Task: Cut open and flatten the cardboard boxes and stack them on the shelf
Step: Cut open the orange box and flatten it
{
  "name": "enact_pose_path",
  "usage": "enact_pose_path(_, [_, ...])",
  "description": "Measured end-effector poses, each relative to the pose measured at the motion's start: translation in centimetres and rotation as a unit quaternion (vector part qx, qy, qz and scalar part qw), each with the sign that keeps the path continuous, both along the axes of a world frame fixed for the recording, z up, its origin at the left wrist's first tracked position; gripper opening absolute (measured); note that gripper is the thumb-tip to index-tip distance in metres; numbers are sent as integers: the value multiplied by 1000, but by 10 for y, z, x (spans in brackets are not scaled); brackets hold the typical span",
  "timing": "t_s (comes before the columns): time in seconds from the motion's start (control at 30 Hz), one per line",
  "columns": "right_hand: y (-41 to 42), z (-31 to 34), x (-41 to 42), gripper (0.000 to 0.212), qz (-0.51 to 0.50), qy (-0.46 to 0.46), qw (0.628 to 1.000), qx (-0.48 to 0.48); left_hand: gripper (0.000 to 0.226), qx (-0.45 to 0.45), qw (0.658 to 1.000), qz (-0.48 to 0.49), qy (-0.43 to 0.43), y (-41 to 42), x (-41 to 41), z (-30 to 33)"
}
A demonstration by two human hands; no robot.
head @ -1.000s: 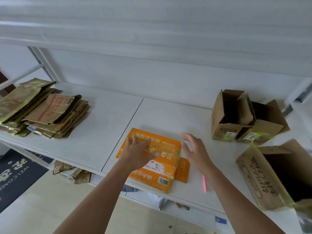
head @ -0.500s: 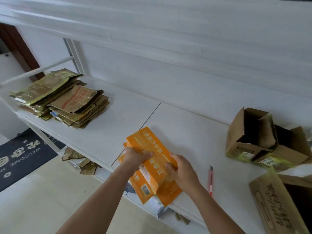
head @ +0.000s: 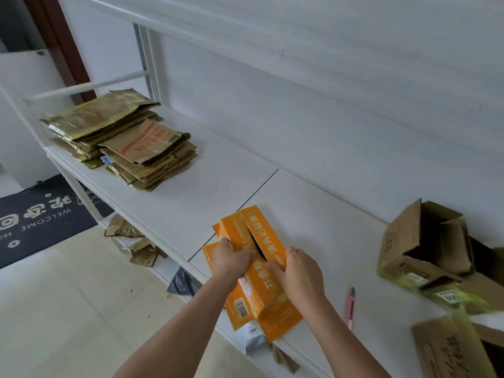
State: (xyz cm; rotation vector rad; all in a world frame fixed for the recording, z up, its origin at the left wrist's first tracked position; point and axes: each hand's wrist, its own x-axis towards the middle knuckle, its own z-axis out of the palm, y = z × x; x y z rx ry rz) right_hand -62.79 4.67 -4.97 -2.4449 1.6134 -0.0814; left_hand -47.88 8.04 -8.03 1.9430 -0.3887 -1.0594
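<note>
An orange cardboard box with white print lies lengthwise on the white shelf near its front edge, its top seam split open into a dark gap. My left hand grips the box's left flap, fingers curled into the gap. My right hand holds the right side, thumb at the seam. A pile of flattened brown and gold boxes lies at the shelf's far left. A pink utility knife lies on the shelf just right of my right forearm.
Two open brown boxes stand at the right, and another printed brown box sits at the lower right corner. Cardboard scraps lie on a lower shelf. A dark welcome mat covers the floor at left.
Both hands moved from resting on and beside the flat-lying orange box to gripping it; the box turned lengthwise and its top seam is now pulled apart. The view shifted right and down.
</note>
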Motion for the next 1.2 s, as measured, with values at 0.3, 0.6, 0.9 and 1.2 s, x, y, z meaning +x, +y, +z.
enact_pose_path(0.3, [-10,6,11,47,32,39,999,10,47,-4,1000,-7,7,0,3,0])
enact_pose_path(0.6, [-15,9,29,40,42,21,999,21,55,-13,999,-12,32,-1,9,1])
enact_pose_path(0.9, [-29,13,24,30,64,4,994,83,57,-14,999,-7,49,-2,10,1])
enact_pose_path(1.2, [-42,23,15,34,55,-48,983,170,59,-10,998,-8,55,-5,10,-2])
